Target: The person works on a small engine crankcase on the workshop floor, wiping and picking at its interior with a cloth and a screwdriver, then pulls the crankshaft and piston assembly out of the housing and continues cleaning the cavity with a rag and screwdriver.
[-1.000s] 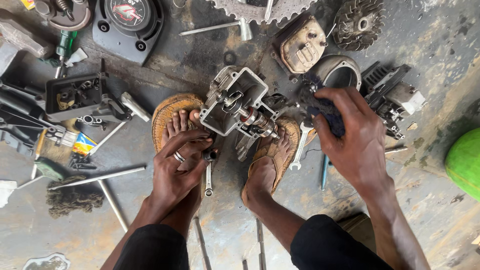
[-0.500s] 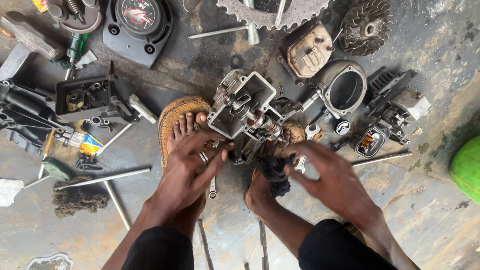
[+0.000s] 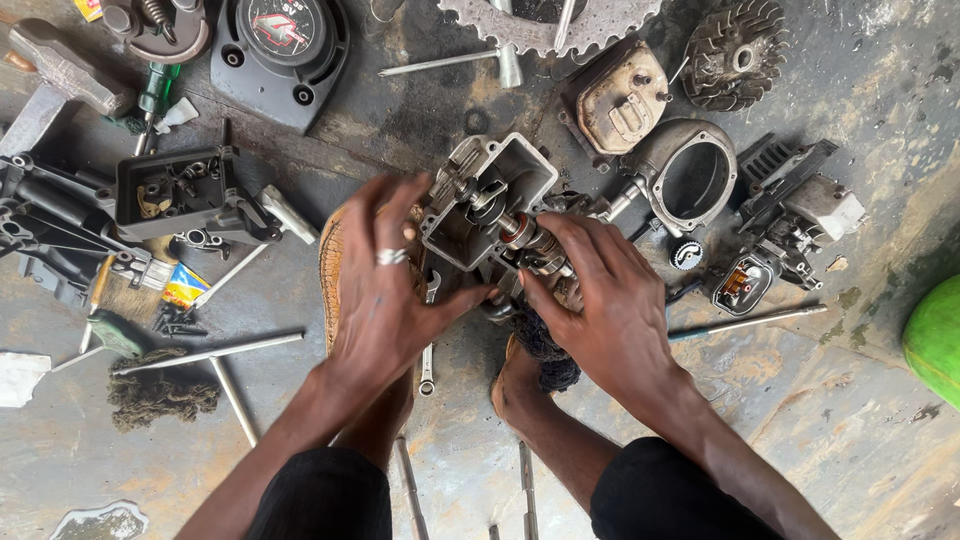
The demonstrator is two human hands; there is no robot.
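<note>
Both hands grip the grey engine casing (image 3: 487, 200) over the floor, left hand (image 3: 385, 290) steadying its side; right hand (image 3: 605, 300) also clutches a dark rag (image 3: 545, 350).

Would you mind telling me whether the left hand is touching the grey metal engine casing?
Touching. The head view shows the left hand with its fingertips laid on the near side of the grey metal engine casing, no gap visible between them.

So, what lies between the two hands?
In the head view, the grey metal engine housing with its shaft sits between the left hand and right hand.
</note>
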